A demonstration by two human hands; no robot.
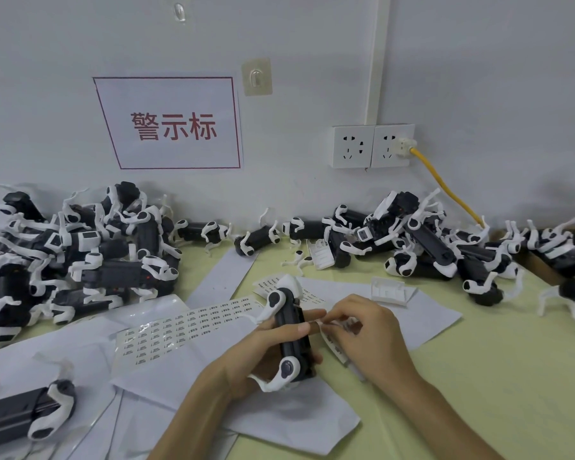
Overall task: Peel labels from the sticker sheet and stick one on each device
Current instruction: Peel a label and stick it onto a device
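Left hand [263, 350]: grip curled round one device [292, 336] above bench [478, 376]. Right hand [369, 330]: grip pinches one label strip [333, 346] just beside it. One sticker sheet [186, 323] lies left.

Grey wall [478, 78] with sockets [372, 146] behind a yellow-green table [478, 376]

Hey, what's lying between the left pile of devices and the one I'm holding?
The sticker sheet, lying flat on white paper, fills that stretch; the head view shows it.

Sticker sheet [193, 323] left of held device [291, 333], device piles [80, 257] behind
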